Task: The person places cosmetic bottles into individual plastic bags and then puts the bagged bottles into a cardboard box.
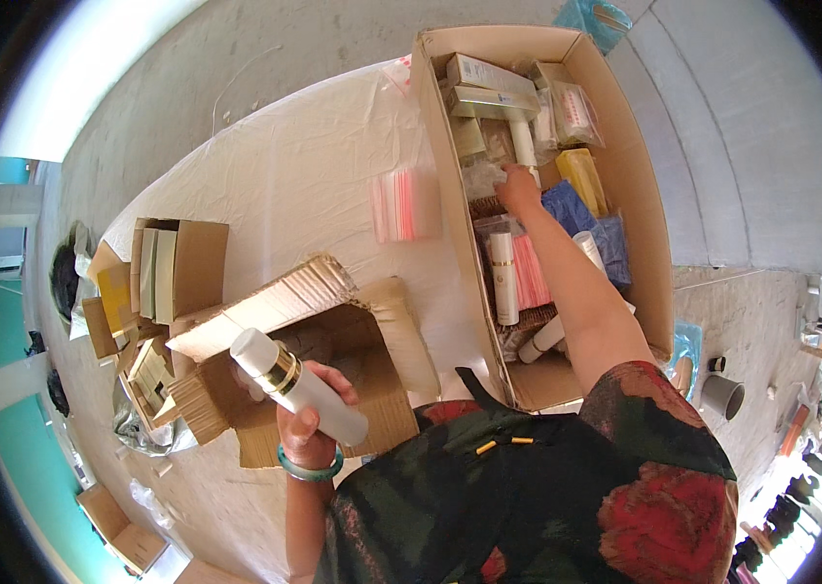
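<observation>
My left hand (310,428) is wrapped round a white pump bottle (319,400) with a gold band and a white cap. It holds the bottle tilted above an open brown carton (387,375). My right hand (520,190) reaches into a long cardboard box (659,243), its fingers curled beside a crinkled clear plastic bag (482,180) and the lower end of another white bottle (524,144). What those fingers grip, if anything, is hidden. Nearer me in the box stand a white gold-banded bottle (503,277) and a pink-edged stack of packets (531,273).
Slim cartons (489,74), a yellow box (581,180) and blue plastic packets (609,248) fill the long box. Pink-and-white packets (406,206) lie on the white-covered table (304,146). Small cardboard boxes (202,263) stand at the left. A grey bucket (722,397) is on the floor at right.
</observation>
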Tool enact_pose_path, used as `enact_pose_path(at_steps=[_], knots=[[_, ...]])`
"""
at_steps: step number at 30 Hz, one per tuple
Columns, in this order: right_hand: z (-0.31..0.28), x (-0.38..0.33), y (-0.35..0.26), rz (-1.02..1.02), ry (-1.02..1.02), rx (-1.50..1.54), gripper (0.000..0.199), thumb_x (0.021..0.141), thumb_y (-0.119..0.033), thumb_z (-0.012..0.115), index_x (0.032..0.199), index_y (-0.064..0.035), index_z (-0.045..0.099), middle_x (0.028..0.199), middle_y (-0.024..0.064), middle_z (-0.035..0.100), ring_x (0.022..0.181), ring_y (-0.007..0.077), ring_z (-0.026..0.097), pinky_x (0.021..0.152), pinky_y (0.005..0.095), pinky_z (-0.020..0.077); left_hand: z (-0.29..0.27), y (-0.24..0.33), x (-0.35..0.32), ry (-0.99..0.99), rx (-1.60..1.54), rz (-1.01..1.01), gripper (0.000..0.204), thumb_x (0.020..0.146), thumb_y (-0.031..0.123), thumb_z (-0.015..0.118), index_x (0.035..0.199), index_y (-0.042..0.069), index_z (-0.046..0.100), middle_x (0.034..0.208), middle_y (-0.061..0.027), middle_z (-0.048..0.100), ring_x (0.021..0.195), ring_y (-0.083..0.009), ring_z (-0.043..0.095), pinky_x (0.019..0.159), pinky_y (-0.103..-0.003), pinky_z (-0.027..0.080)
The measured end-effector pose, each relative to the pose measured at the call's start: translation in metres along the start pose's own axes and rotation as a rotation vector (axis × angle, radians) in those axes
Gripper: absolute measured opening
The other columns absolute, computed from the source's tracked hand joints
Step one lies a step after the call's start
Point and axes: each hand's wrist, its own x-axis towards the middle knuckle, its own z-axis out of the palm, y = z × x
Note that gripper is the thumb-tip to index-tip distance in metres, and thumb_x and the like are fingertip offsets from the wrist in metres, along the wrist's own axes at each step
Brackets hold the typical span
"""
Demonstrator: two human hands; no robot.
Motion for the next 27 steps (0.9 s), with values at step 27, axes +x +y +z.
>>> enact_pose_path(at_steps=[27], knots=[[-0.111,-0.063,0.019,0.025,-0.212,1.700,0.015,0.087,-0.004,0.050,0.102,-0.0058,0.050,0.098,0.0069,0.060,0.086,0.0141,0.058,0.071,0.0266,0.0496,0.029,0.002,0.018,-0.164,0.008,-0.053,0.071,0.061,0.052,0.071,0.102,-0.002,0.049,0.076,-0.0121,0.056,0.062,-0.0194,0.055,0.058,-0.031,0.048]])
